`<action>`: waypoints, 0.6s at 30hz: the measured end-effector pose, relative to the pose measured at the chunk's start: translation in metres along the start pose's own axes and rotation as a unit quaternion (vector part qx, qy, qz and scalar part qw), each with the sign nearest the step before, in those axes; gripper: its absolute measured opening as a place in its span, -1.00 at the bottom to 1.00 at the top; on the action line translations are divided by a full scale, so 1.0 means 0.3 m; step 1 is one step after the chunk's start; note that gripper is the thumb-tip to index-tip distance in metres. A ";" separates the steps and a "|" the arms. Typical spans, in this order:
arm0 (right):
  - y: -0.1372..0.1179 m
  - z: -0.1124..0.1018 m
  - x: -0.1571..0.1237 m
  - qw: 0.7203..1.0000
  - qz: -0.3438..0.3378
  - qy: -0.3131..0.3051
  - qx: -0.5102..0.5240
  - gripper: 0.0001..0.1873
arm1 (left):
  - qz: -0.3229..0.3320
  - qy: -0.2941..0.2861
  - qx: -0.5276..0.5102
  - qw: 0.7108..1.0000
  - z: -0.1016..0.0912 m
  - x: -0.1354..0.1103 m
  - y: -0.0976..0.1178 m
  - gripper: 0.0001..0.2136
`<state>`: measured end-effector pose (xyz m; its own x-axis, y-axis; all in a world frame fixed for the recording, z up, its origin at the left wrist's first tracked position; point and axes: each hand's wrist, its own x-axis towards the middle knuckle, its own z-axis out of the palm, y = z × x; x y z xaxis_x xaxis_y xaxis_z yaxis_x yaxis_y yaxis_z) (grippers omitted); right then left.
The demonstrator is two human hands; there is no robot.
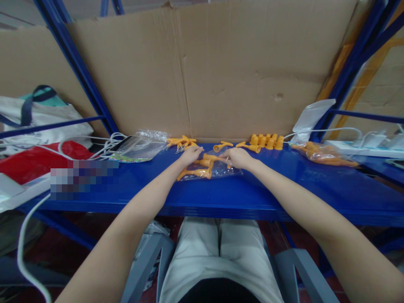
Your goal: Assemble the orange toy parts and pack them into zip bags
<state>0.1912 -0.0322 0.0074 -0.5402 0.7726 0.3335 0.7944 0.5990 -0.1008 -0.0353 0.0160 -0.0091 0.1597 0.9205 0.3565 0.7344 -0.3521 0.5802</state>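
A clear plastic bag (221,171) lies on the blue shelf top in front of me, with several orange horn-shaped plastic pieces (202,172) in it, their flared ends mostly to the right. My left hand (191,155) is closed, fingertips pinched at the bag's far left edge. On the other side, my right hand (239,158) has its fingers curled onto the bag's upper right part, close to the end of one orange piece. What lies under the right fingertips is partly hidden. Beyond the left hand sits a pile of branched orange pieces (181,142) with small chains.
Loose orange pieces (223,145) and a row of orange cups (268,141) stand along the cardboard backing (221,75). A filled bag of orange parts (318,153) lies right. Flat clear bags (139,147), white cables and a red bag (72,150) are left. Blue posts flank the shelf.
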 end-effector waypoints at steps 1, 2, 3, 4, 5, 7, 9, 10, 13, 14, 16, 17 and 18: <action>0.007 0.008 0.005 1.000 0.000 0.003 0.009 -0.75 | 0.004 0.000 -0.001 1.000 0.001 0.000 -0.002 -0.68; 0.016 0.016 0.010 1.000 0.001 0.005 0.019 -0.74 | 0.008 -0.001 -0.003 1.000 0.001 0.000 -0.003 -0.68; 0.024 0.024 0.016 0.999 0.002 0.010 0.032 -0.73 | 0.014 -0.003 -0.004 1.000 0.002 -0.001 -0.005 -0.67; 0.033 0.032 0.021 0.999 0.001 0.020 0.051 -0.72 | 0.021 -0.006 -0.003 1.000 0.003 -0.002 -0.006 -0.66; 0.042 0.040 0.026 0.997 -0.001 0.032 0.071 -0.71 | 0.028 -0.011 -0.002 1.000 0.004 -0.004 -0.007 -0.64; 0.057 0.055 0.035 0.992 -0.002 0.052 0.113 -0.69 | 0.042 -0.018 -0.001 0.999 0.003 -0.008 -0.007 -0.61; 0.067 0.065 0.041 0.986 -0.002 0.064 0.151 -0.68 | 0.056 -0.019 -0.007 0.998 0.000 -0.013 -0.002 -0.64; 0.069 0.069 0.042 0.984 0.000 0.068 0.168 -0.68 | 0.064 -0.018 -0.013 0.998 -0.001 -0.015 0.001 -0.67; 0.068 0.080 0.047 0.976 0.006 0.082 0.202 -0.68 | 0.080 -0.008 -0.028 0.996 -0.007 -0.019 0.011 -0.78; 0.068 0.084 0.049 0.973 0.008 0.088 0.211 -0.69 | 0.081 -0.005 -0.027 0.996 -0.008 -0.020 0.014 -0.81; 0.069 0.092 0.054 0.968 0.005 0.098 0.231 -0.71 | 0.077 0.006 -0.022 0.997 -0.009 -0.020 0.017 -0.85; 0.070 0.097 0.057 0.965 0.001 0.102 0.242 -0.73 | 0.076 0.013 -0.018 0.997 -0.010 -0.019 0.017 -0.86; 0.072 0.102 0.060 0.962 -0.005 0.105 0.251 -0.74 | 0.076 0.022 -0.015 0.997 -0.011 -0.018 0.018 -0.87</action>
<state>0.1903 0.0011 -0.0174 -0.4380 0.7381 0.5133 0.5273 0.6733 -0.5182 -0.0344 0.0087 -0.0055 0.2384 0.8476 0.4740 0.6829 -0.4933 0.5387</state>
